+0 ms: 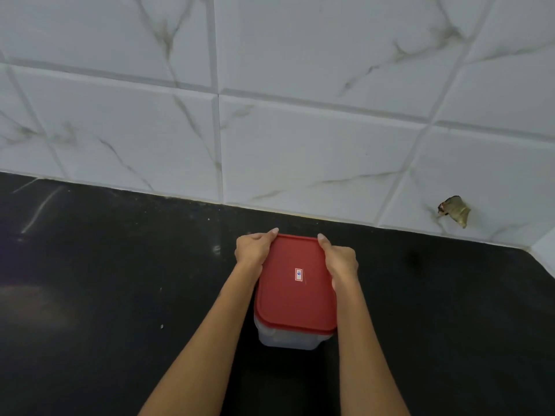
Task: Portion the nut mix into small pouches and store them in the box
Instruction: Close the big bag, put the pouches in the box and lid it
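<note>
A clear plastic box [286, 339] with a red lid [295, 298] stands on the black counter, a little in front of the tiled wall. A small white sticker sits in the middle of the lid. My left hand [253, 249] grips the lid's far left edge and my right hand [341, 261] grips its far right edge, thumbs over the back rim. The lid lies flat on the box. What is inside the box is hidden, and no pouches or nut mix are in view.
The black counter [105, 280] stretches left and right of the box. White marble-look tiles [300, 145] form the wall behind. A chipped hole [455, 210] shows in a tile at the right, near a corner of the wall.
</note>
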`<state>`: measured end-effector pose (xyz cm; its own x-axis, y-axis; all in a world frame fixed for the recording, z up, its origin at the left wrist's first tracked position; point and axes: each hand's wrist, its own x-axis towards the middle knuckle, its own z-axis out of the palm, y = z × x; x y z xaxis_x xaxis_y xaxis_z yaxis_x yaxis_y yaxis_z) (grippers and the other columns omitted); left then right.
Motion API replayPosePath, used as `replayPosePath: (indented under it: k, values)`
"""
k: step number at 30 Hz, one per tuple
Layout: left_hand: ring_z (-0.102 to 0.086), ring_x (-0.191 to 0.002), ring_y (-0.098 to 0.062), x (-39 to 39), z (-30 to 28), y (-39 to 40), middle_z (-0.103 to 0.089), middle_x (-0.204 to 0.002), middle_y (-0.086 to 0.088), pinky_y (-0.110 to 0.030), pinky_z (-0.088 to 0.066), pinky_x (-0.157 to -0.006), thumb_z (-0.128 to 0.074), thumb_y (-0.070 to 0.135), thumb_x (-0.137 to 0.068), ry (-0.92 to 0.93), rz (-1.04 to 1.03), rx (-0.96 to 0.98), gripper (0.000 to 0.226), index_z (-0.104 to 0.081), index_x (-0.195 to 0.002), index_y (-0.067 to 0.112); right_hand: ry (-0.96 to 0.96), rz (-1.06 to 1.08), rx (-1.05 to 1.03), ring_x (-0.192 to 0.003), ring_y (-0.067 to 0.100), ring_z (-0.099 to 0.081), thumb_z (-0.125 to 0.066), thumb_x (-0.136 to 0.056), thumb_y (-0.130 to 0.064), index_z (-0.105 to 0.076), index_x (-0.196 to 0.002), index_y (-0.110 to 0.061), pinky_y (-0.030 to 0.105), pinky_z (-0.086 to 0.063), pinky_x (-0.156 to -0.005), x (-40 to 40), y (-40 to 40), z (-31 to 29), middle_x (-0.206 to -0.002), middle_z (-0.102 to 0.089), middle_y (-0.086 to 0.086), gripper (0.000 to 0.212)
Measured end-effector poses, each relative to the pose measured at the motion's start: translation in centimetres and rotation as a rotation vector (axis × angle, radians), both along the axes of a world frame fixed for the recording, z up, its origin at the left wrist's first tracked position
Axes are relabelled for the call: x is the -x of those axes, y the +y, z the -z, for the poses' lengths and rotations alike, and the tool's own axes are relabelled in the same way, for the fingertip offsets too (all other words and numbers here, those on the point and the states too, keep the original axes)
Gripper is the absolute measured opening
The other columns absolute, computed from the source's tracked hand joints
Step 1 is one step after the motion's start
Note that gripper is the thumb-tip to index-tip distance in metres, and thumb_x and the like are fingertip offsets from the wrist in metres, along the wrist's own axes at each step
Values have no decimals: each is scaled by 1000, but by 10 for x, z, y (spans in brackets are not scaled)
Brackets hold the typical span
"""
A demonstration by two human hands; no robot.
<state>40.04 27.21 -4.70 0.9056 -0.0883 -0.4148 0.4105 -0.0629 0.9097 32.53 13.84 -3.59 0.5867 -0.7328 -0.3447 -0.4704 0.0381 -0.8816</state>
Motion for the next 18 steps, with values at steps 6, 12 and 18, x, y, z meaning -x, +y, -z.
replayPosePath:
  k: [6, 12, 18]
  values:
    - [-61, -109, -19, 10, -3, 2, -70, -109, -1, -24, -45, -88, -65, 32, -90, -288, 37, -176, 26, -73, -110, 17, 10, -15, 131, -49, 14, -37, -58, -91, -44, -37, -52, -12, 28, -29, -47, -2, -1, 4, -55, -40, 1, 54]
    - [-60, -112, -25, 24, -18, 5, -69, -116, -1, -34, -46, -88, -50, 41, -97, -491, 102, -478, 34, -67, -120, 23, 104, -146, 297, -97, 29, -60, -40, -92, -61, -66, -86, -15, 34, -45, -74, 10, 14, -14, -94, -66, 7, 53]
    - [-22, -145, -27, 57, -22, 23, -27, -156, -10, -51, -20, -115, -24, 47, -101, -619, 305, -730, 61, -23, -151, 12, 150, -317, 564, -143, 28, -24, -26, -93, -64, -14, -152, -24, 50, -21, -112, 55, 38, -20, -159, -15, 4, 73]
